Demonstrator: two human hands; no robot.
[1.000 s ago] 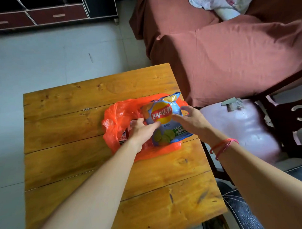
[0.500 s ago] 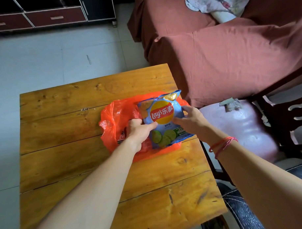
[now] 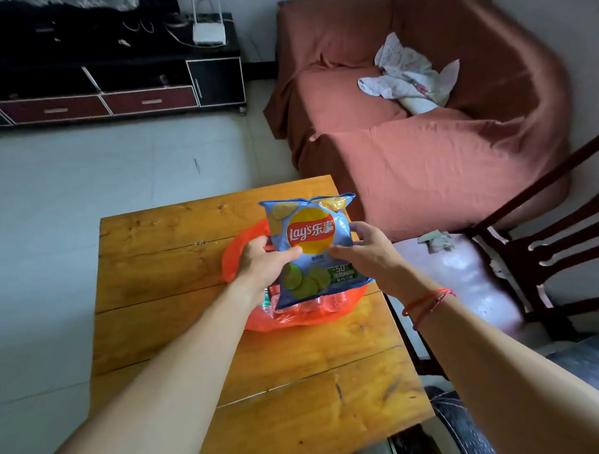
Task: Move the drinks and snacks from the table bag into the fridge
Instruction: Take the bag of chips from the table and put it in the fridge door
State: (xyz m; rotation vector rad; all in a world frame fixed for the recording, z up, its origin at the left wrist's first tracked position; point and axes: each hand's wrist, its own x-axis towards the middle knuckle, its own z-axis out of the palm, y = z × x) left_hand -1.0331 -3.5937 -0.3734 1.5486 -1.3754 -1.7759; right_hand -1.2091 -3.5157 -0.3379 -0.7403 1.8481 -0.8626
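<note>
Blue Lay's chip bag [image 3: 310, 246], both hands' grip, "-50" label

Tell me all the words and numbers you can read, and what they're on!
"Lay's乐事": on the logo of the Lay's chip bag.
"-50": on the bag's green panel, lower right.
Small print under "-50" and under the logo: too blurred to read.
Green label inside the orange plastic bag: too blurred to read.

The chip bag [image 3: 310, 246] I hold, centre frame, reads "Lay's 乐事" on its red-yellow logo; its green panel, lower right, reads "-50".
</note>
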